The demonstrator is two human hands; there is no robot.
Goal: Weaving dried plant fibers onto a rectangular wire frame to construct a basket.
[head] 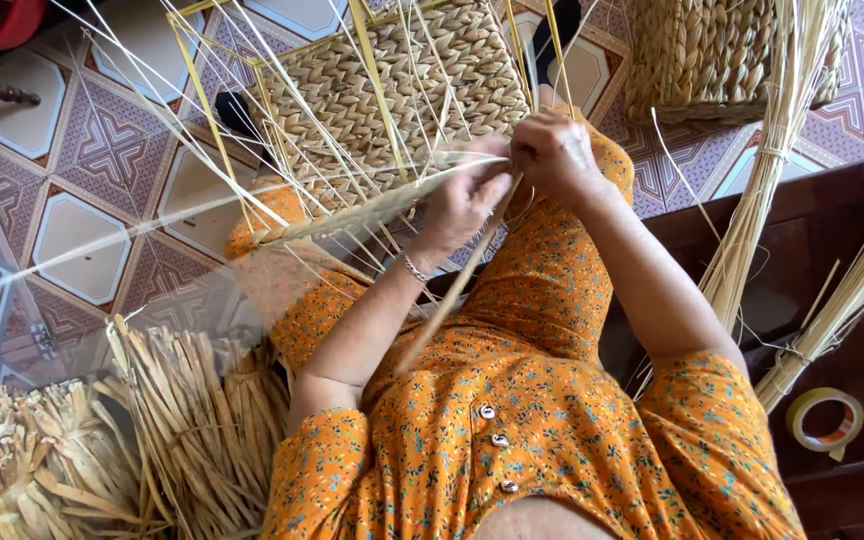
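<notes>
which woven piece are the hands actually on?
The flat woven panel with loose stakes, on the lap: both hands work its edge. The finished basket sits untouched behind.

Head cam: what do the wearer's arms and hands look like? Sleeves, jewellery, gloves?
Both hands are bare, no gloves. The left hand has a thin silver chain bracelet at the wrist; the right hand shows no jewellery. Short sleeves of an orange dress with a small floral print end near the elbows; forearms uncovered.
</notes>
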